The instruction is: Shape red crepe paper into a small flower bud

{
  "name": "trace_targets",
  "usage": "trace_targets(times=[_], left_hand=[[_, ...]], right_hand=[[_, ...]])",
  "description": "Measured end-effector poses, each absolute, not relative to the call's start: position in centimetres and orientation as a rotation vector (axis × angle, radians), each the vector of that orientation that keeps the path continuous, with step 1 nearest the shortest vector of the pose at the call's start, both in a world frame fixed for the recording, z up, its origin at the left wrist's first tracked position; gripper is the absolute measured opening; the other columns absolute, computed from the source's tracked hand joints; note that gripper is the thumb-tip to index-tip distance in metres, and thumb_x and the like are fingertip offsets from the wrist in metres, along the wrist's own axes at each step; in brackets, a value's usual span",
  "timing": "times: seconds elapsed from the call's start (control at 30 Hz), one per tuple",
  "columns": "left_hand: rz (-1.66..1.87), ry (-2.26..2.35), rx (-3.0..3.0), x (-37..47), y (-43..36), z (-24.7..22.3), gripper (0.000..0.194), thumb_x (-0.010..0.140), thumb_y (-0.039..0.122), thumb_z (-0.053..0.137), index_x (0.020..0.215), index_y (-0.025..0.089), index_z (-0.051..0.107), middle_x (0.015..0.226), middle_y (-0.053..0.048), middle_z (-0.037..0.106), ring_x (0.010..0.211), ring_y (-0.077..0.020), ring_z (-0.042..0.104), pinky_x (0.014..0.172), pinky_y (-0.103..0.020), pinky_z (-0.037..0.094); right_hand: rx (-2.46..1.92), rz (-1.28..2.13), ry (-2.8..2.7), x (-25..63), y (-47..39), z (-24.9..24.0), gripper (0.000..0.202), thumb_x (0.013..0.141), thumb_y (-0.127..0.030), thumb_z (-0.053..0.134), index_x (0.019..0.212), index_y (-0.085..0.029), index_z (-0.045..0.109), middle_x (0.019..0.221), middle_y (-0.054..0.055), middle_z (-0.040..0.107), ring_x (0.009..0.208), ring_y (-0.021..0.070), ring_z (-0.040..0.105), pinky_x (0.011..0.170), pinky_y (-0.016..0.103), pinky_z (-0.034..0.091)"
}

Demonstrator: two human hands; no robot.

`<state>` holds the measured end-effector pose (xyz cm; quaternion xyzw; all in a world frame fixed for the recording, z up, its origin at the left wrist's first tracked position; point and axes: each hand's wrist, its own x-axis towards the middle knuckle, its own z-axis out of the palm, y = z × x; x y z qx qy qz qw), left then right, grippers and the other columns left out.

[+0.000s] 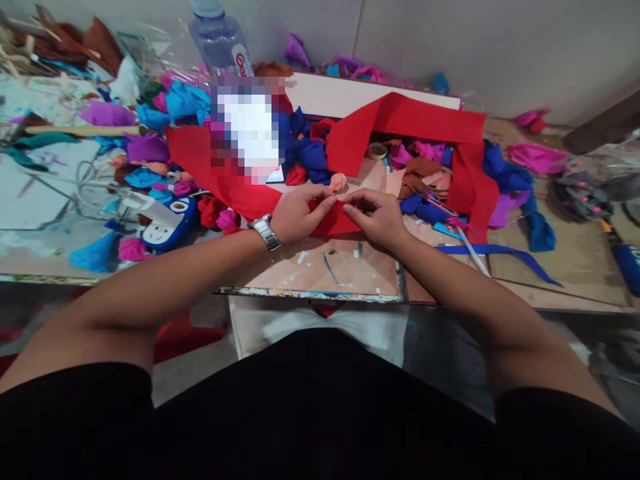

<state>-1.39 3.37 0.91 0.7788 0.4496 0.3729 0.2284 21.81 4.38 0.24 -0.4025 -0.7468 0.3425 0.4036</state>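
A red strip of crepe paper or cloth (336, 224) is stretched between my hands, low over the front of the table. My left hand (299, 212), with a metal watch (267, 232) on the wrist, pinches it at its upper left. Thumb and fingers of my right hand (379, 215) are closed on its right side. Long red lengths (407, 120) loop over the table on the right, and another red length (200, 163) runs off to the left; I cannot tell whether they join the held piece. A peach rolled flower (338, 182) lies just beyond my fingertips.
Blue rolled pieces (315, 155) and other coloured scraps cover the back. A plastic bottle (217, 40) stands behind a blurred-out bright patch. On the left sits a blue-and-white power strip (170, 223) with a cable. A blue ribbon (525, 259) and scissors-like dark things lie right.
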Motion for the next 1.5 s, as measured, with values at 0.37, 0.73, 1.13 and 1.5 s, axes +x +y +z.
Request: trace_targets(times=[0.37, 0.73, 1.13, 1.5], left_hand=[[1.000, 1.303, 2.106, -1.43, 3.39, 1.12, 0.035, 0.100, 0.049, 0.060, 0.105, 0.019, 0.079, 0.105, -0.007, 0.083, 0.095, -0.0238, 0.075, 0.089, -0.038, 0.057], [0.987, 1.264, 2.122, -1.40, 3.37, 1.14, 0.037, 0.099, 0.053, 0.063, 0.105, 0.020, 0.081, 0.105, -0.008, 0.084, 0.094, -0.0237, 0.075, 0.087, -0.038, 0.057], [0.985, 1.245, 2.124, -1.42, 3.41, 1.12, 0.036, 0.101, 0.052, 0.062, 0.104, 0.021, 0.080, 0.104, -0.007, 0.084, 0.092, -0.0226, 0.075, 0.085, -0.038, 0.056], [0.961, 1.252, 2.123, -1.45, 3.32, 1.20, 0.037, 0.102, 0.052, 0.060, 0.106, 0.022, 0.081, 0.105, -0.008, 0.085, 0.095, -0.0238, 0.076, 0.086, -0.038, 0.057]], right_hand=[[-1.018, 0.867, -1.917, 21.79, 4.37, 0.18, 0.039, 0.094, -0.057, 0.077, 0.103, -0.019, 0.083, 0.088, 0.005, 0.080, 0.070, 0.0169, 0.062, 0.064, 0.031, 0.047], [-0.988, 0.791, -1.992, 21.81, 4.25, 0.26, 0.031, 0.097, -0.050, 0.074, 0.100, -0.020, 0.083, 0.081, 0.003, 0.078, 0.065, 0.0158, 0.059, 0.062, 0.030, 0.044], [-0.946, 0.758, -1.996, 21.82, 4.22, 0.64, 0.020, 0.095, -0.037, 0.072, 0.099, -0.020, 0.083, 0.083, 0.003, 0.081, 0.064, 0.0151, 0.063, 0.060, 0.028, 0.046], [-0.970, 0.775, -1.989, 21.76, 4.12, 0.61, 0.020, 0.096, -0.039, 0.073, 0.098, -0.021, 0.082, 0.087, 0.004, 0.083, 0.064, 0.0155, 0.063, 0.061, 0.030, 0.048]])
